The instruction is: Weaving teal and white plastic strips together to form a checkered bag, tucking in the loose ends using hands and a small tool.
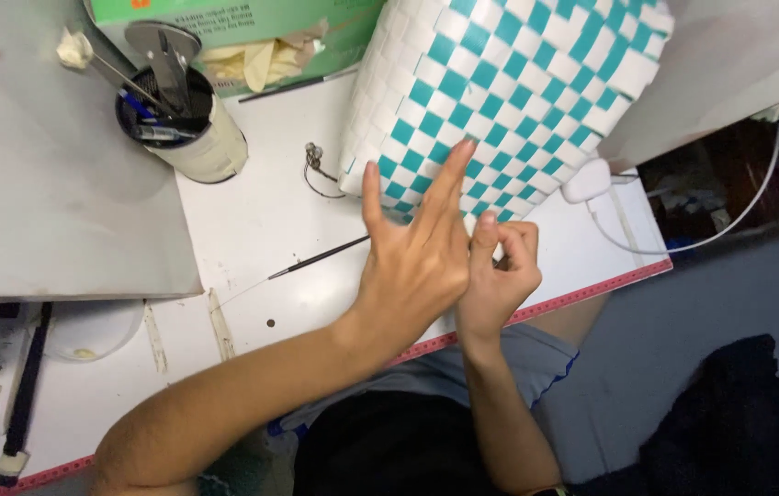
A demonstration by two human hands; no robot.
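Woven basket (509, 92) in teal and white, lying tilted on the white table (261, 220), lower edge at the hands. Left hand (417, 262) open, fingers spread over that edge. Right hand (500, 271) curled just beside it, fingertips pinched at the weave; what is held, impossible to tell. Thin black needle (321, 259) on the table, passing under the left hand. Pen cup (183, 115) well apart, green box (233, 28) behind.

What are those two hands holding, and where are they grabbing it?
The right hand seems to pinch the woven basket at its lower edge. The left hand is spread open, holding nothing visible.
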